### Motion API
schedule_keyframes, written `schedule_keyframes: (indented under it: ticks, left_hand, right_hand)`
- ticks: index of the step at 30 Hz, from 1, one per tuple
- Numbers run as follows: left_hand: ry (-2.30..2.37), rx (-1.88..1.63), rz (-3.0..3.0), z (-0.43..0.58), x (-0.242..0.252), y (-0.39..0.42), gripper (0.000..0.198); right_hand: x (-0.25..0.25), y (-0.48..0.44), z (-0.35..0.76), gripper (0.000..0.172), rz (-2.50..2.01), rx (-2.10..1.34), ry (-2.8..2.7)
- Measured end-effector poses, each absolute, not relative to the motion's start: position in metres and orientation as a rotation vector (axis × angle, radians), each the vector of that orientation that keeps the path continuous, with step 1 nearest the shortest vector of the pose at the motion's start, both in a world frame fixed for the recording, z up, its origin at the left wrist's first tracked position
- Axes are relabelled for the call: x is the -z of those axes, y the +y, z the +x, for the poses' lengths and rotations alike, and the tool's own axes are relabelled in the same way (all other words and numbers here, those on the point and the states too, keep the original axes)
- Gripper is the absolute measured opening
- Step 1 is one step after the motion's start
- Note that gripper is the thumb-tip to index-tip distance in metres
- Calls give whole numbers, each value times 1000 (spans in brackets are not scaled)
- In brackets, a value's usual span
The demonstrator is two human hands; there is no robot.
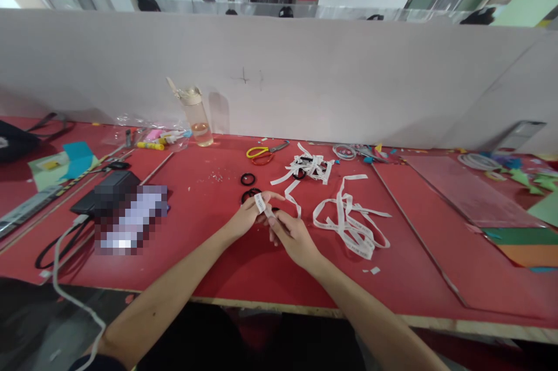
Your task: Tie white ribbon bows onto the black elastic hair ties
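My left hand (246, 217) and my right hand (296, 237) meet above the red tabletop, fingers closed on a white printed ribbon (260, 203). One end of this ribbon lies across the left fingers. Black ring-shaped bands (251, 194) lie just behind the left hand, partly covered by it, and a single black ring (247, 179) sits farther back. To the right of my hands, a long loose white ribbon (361, 237) is spread in loops. Behind them is a heap of white ribbon pieces (310, 166) with black bands among them. Whether a band is between my fingers is hidden.
Scissors (265, 153) with yellow and red handles lie at the back. A water bottle (196, 115) stands near the white partition (279, 68). At left are a phone (135, 217), a black box (108, 191) and a white cable (58, 260). Coloured sheets (523, 249) lie right.
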State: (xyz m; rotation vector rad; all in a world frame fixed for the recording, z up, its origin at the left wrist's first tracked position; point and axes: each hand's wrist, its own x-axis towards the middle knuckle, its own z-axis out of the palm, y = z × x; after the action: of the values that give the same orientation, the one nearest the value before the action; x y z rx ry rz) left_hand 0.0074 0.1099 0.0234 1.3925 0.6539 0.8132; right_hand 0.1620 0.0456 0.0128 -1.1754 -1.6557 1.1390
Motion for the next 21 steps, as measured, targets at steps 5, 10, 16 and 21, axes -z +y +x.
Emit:
schedule_keyframes:
  ticks: [5,10,16,21]
  left_hand:
    - [676,-776,1324,7,-28,108,62]
    - [680,-787,1356,11,-33,102,62]
    - [646,-764,1491,18,-30,96,62]
    - [690,-790,1562,16,-24,100,55]
  right_hand:
    - [-12,45,163,30,-1224,-1103,-1667]
    - [-15,45,160,19,-1244,-1070,-1571]
    - [-14,48,158,19,-1246,-984,-1584]
    - [-12,50,160,25,-1281,-913,-1617]
